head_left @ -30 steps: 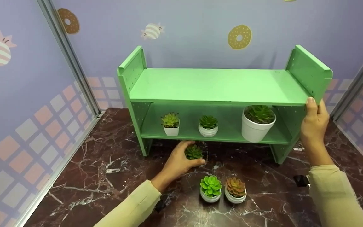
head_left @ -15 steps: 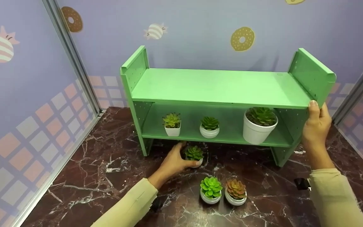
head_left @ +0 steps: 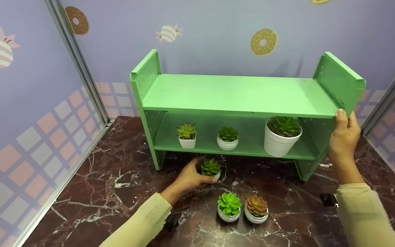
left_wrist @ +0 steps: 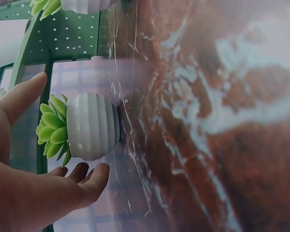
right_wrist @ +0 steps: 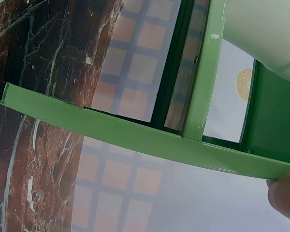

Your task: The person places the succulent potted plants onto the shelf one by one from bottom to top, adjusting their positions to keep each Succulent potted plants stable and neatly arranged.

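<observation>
A small green succulent (head_left: 211, 167) in a ribbed white pot (left_wrist: 93, 126) stands upright on the marbled table, in front of the shelf's lower board. Around its left side my left hand (head_left: 188, 176) spreads thumb and fingers, and the left wrist view shows gaps between them and the pot. My right hand (head_left: 344, 139) grips the front edge of the green shelf's (head_left: 231, 94) right side panel, thumb in front. Only a fingertip (right_wrist: 285, 193) of that hand appears in the right wrist view. The lower board carries a square-potted succulent (head_left: 187, 139), a round-potted one (head_left: 228, 141) and a large white pot (head_left: 281, 142).
Nearer the front edge, a bright green succulent (head_left: 229, 207) and a reddish-brown succulent (head_left: 256, 210) stand side by side in white pots on the table (head_left: 115, 212). Patterned purple walls (head_left: 211, 31) enclose the table behind and at both sides.
My left hand has loosened from the small succulent and drawn slightly left, so more of its pot shows. My right hand keeps its grip on the shelf. The head view has shifted slightly.
</observation>
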`<state>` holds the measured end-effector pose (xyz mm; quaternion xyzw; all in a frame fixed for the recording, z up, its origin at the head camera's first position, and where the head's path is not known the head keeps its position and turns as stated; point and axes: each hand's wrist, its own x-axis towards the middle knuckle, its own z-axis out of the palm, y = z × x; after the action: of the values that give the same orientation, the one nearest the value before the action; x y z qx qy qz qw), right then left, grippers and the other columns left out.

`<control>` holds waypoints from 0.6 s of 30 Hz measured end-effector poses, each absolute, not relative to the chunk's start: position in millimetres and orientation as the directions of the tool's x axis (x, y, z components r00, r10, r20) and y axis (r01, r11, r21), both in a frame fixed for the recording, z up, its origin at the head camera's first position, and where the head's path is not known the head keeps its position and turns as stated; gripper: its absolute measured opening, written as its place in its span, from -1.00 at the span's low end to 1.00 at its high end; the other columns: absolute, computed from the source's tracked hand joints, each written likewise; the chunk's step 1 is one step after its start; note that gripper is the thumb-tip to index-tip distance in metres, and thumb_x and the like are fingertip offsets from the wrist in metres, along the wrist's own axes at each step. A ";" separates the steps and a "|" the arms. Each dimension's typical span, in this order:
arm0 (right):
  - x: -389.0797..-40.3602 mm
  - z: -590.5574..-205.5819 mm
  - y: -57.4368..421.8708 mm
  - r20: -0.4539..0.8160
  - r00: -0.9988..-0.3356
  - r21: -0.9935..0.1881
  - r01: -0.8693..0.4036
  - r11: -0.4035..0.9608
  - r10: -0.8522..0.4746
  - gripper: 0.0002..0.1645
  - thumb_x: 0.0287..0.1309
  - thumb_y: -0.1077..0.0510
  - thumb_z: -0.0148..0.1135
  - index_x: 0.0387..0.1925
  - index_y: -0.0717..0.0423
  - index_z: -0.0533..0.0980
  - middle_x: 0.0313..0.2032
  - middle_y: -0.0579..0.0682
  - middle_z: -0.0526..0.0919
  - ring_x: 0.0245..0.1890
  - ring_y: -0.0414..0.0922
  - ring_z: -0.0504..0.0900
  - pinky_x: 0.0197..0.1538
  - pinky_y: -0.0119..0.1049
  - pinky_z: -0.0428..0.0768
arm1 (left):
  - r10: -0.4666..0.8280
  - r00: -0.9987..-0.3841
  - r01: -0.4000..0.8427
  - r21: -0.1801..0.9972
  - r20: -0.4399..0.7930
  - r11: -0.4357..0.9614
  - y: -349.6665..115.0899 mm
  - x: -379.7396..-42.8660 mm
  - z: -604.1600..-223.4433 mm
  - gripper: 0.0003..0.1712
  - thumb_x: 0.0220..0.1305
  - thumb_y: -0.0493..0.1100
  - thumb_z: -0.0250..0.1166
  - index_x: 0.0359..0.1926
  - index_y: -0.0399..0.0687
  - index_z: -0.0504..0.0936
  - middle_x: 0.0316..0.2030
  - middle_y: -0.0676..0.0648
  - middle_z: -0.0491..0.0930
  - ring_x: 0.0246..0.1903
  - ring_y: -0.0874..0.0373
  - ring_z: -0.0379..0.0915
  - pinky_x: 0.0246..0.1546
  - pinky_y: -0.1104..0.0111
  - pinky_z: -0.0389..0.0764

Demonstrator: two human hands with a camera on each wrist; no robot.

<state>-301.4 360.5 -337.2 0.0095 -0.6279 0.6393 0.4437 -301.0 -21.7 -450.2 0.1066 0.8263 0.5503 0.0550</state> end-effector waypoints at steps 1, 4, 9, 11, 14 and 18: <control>-301.3 -337.3 360.5 0.567 -0.608 -0.797 -0.576 0.182 0.556 -0.71 0.29 0.14 -0.01 -0.07 0.18 0.53 -0.14 0.08 0.52 -0.13 -0.09 0.39 -0.10 -0.38 0.36 | 0.235 -0.972 0.114 0.920 0.024 0.375 -21.3 -301.1 -450.8 0.07 -0.29 -0.08 0.57 0.28 -0.20 0.23 0.16 -0.18 0.31 0.11 -0.04 0.24 0.08 0.13 0.30; -301.1 -337.6 360.5 0.563 -0.610 -0.800 -0.572 0.182 0.558 -0.72 0.29 0.14 0.00 -0.09 0.17 0.53 -0.16 0.08 0.51 -0.14 -0.10 0.39 -0.12 -0.39 0.36 | 0.230 -0.973 0.109 0.918 0.020 0.381 -20.0 -301.5 -452.2 0.08 -0.31 -0.10 0.58 0.28 -0.19 0.22 0.16 -0.17 0.31 0.11 -0.03 0.25 0.08 0.14 0.30; -301.0 -337.6 360.0 0.566 -0.609 -0.789 -0.596 0.151 0.555 -0.70 0.29 0.16 -0.01 -0.05 0.18 0.52 -0.10 0.09 0.51 -0.07 -0.07 0.37 -0.05 -0.40 0.34 | 0.230 -0.973 0.088 0.932 0.005 0.352 -19.4 -303.5 -454.5 0.08 -0.32 -0.17 0.57 0.29 -0.22 0.22 0.14 -0.19 0.33 0.08 -0.04 0.27 0.04 0.17 0.34; -301.1 -337.7 359.8 0.573 -0.605 -0.785 -0.599 0.159 0.552 -0.69 0.29 0.16 -0.02 -0.04 0.19 0.52 -0.08 0.09 0.51 -0.04 -0.07 0.36 -0.02 -0.40 0.32 | 0.224 -0.975 0.079 0.939 0.002 0.335 -19.5 -304.5 -455.5 0.06 -0.31 -0.21 0.57 0.28 -0.23 0.23 0.12 -0.19 0.35 0.05 -0.04 0.29 0.01 0.17 0.37; -301.0 -337.7 360.1 0.581 -0.602 -0.787 -0.588 0.188 0.549 -0.68 0.29 0.17 -0.03 -0.01 0.18 0.51 -0.04 0.08 0.51 0.00 -0.08 0.35 0.04 -0.41 0.30 | 0.213 -0.977 0.076 0.942 0.005 0.326 -19.9 -306.1 -457.2 0.03 -0.32 -0.25 0.56 0.25 -0.25 0.26 0.09 -0.20 0.37 0.05 -0.05 0.30 -0.01 0.17 0.38; -301.0 -337.3 361.1 0.579 -0.602 -0.793 -0.573 0.207 0.549 -0.68 0.29 0.16 -0.04 -0.02 0.17 0.52 -0.05 0.07 0.51 -0.02 -0.08 0.36 0.02 -0.39 0.30 | 0.209 -0.978 0.084 0.934 0.010 0.348 -20.0 -308.1 -459.8 0.02 -0.34 -0.25 0.56 0.24 -0.25 0.28 0.10 -0.19 0.37 0.07 -0.05 0.28 0.03 0.17 0.34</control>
<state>-301.0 361.1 -337.3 0.0095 -0.6363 0.6294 0.4459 -308.1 -20.0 -459.8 0.0894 0.8191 0.5639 0.0555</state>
